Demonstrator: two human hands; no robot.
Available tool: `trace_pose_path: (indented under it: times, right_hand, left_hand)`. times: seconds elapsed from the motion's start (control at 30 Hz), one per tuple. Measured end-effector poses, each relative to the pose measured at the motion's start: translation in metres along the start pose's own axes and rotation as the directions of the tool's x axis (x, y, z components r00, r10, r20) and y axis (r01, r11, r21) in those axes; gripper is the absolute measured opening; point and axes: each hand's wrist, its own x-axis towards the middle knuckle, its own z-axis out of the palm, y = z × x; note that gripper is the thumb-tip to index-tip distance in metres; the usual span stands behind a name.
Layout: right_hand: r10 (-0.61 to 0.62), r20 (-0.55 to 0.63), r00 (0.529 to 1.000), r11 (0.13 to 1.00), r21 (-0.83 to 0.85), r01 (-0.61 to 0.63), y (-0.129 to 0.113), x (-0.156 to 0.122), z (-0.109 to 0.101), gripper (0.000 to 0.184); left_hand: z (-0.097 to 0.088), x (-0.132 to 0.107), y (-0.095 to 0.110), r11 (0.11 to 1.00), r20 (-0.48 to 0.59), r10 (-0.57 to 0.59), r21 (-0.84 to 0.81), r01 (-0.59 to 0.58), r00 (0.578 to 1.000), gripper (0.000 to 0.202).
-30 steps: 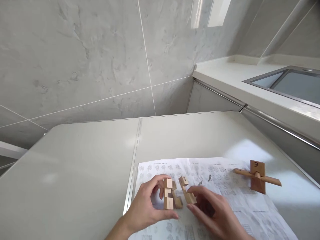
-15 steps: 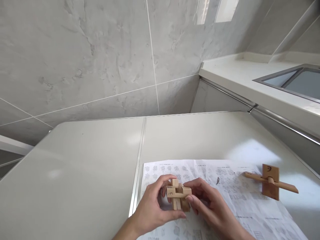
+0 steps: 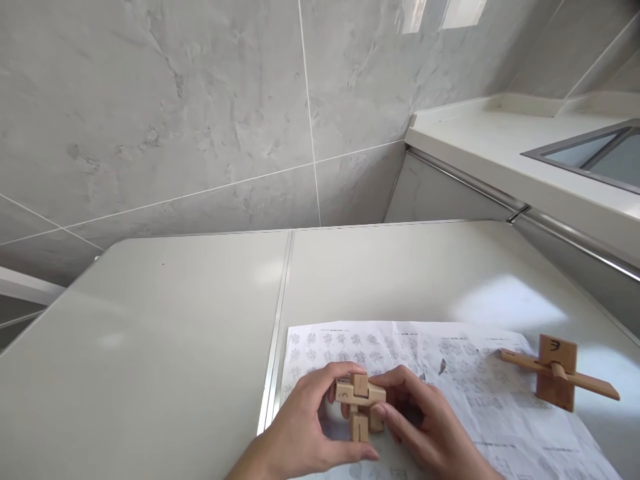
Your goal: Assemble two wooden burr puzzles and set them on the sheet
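Several notched wooden puzzle pieces [image 3: 367,398] are fitted crosswise into a small cluster between my hands, just over a printed sheet [image 3: 400,340]. My left hand [image 3: 315,420] spans the cluster, its index finger at the top and its thumb under the upright piece at the bottom. My right hand [image 3: 420,420] pinches the right end of the crosspiece between thumb and fingers. A handwritten mark like a 3 shows on that crosspiece. Part of the cluster's right side and back is hidden by my fingers.
A second wooden assembly [image 3: 557,372], a square plate crossed by a long flat stick, stands at the sheet's right edge. A light folding table [image 3: 200,320] with a metal seam lies beneath. Behind are a grey tiled wall [image 3: 225,100] and a white counter [image 3: 480,133].
The upright block has slid down between my fingers, its top now sitting in the crosspiece's notch and its lower end reaching further down. The view has shifted slightly.
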Motion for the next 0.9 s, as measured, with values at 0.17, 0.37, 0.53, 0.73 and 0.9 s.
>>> trace_pose_path:
  times: [0.17,0.37,0.53,0.73,0.9]
  right_hand:
    - [0.036,0.036,0.999,0.996,0.077,-0.038,-0.009,0.002,-0.002,0.030]
    - [0.024,0.033,0.999,0.992,0.127,-0.028,-0.016,0.004,-0.004,0.028]
    - [-0.054,-0.070,0.996,0.997,0.051,0.058,-0.017,0.004,-0.002,0.023]
    - [-0.245,-0.079,0.966,0.909,-0.366,0.200,-0.015,0.001,0.001,0.008]
    - [-0.397,-0.061,0.916,0.751,-0.596,0.285,-0.021,0.002,0.005,0.018]
  left_hand:
    - [-0.001,0.000,0.001,0.999,0.014,0.036,0.004,-0.036,0.999,0.077]
    - [-0.003,0.002,0.011,0.995,0.003,0.070,-0.065,-0.070,0.998,0.072]
    - [-0.005,0.003,0.011,0.977,-0.053,0.009,-0.214,-0.020,0.999,0.073]
    - [-0.007,0.004,0.001,0.918,-0.153,-0.010,-0.394,-0.051,0.988,0.078]
    - [-0.005,0.004,0.001,0.917,-0.169,-0.012,-0.395,-0.056,0.986,0.079]
